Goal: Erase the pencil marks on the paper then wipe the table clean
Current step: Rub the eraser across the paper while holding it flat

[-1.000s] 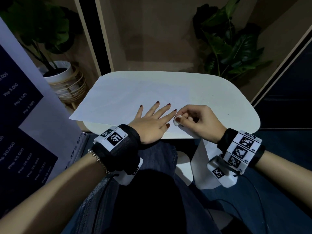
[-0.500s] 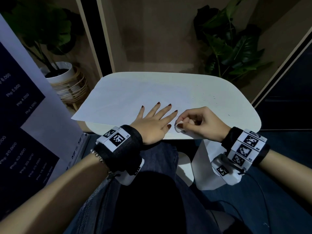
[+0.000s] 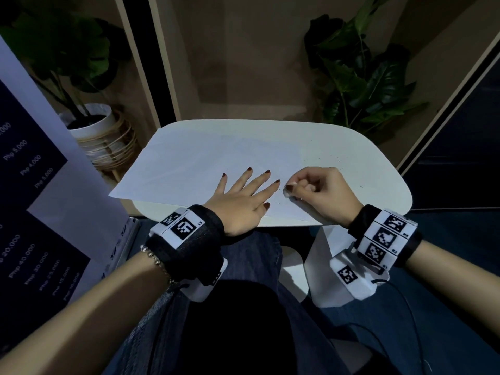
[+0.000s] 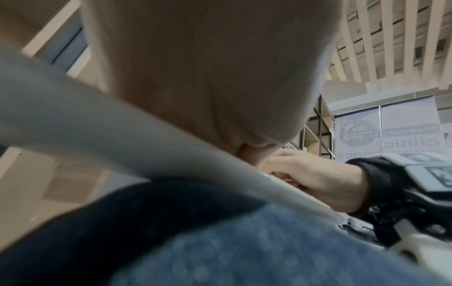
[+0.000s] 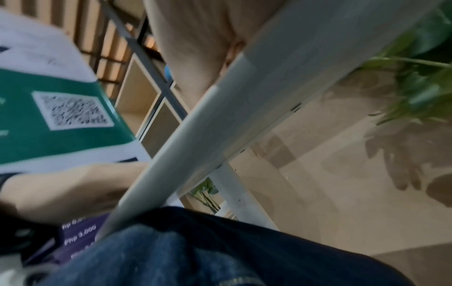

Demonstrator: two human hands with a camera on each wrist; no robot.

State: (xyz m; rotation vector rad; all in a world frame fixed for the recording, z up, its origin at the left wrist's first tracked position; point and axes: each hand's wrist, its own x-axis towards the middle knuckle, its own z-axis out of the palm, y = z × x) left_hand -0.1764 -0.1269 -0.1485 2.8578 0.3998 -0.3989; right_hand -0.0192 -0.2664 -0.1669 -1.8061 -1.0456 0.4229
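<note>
A white sheet of paper (image 3: 189, 163) lies on the small white table (image 3: 365, 158), its left corner hanging past the table edge. My left hand (image 3: 243, 196) lies flat on the paper with fingers spread, holding it down. Just to its right, my right hand (image 3: 322, 190) pinches a small white eraser (image 3: 287, 192) and presses it to the paper near the front edge. Faint pencil marks show on the paper beside the eraser. Both wrist views show only the heel of each palm and the table's edge (image 4: 122, 139) (image 5: 220, 120) from below.
Dark eraser crumbs (image 3: 335, 161) are scattered on the bare table to the right of the paper. A potted plant (image 3: 92, 123) in a rattan stand sits at the left, a leafy plant (image 3: 365, 74) behind the table, a price banner (image 3: 32, 201) at my left.
My right hand with the eraser has slid a little to the right and up along the paper. The left hand stays flat in the same spot.
</note>
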